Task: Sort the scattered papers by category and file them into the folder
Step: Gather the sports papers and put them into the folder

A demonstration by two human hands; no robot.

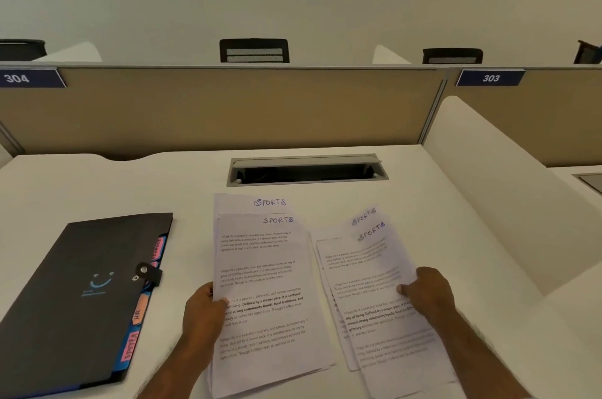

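Note:
Two piles of printed white sheets headed "SPORTS" in blue ink lie on the white desk point(456, 219). My left hand point(203, 317) grips the left edge of the left pile point(267, 268), thumb on top. Over the right pile point(374, 268), which is blurred, my right hand point(426, 292) pinches the top sheet at its right edge. A black folder point(81, 284) lies closed at the left, snap strap fastened, with coloured tabs, one reading "HR", sticking out of its right side.
A grey cable slot point(306, 170) is set into the desk behind the papers. A tan partition point(228, 105) with plates 304 and 303 closes the back. A white side divider point(505, 187) rises at the right. Chair backs show beyond.

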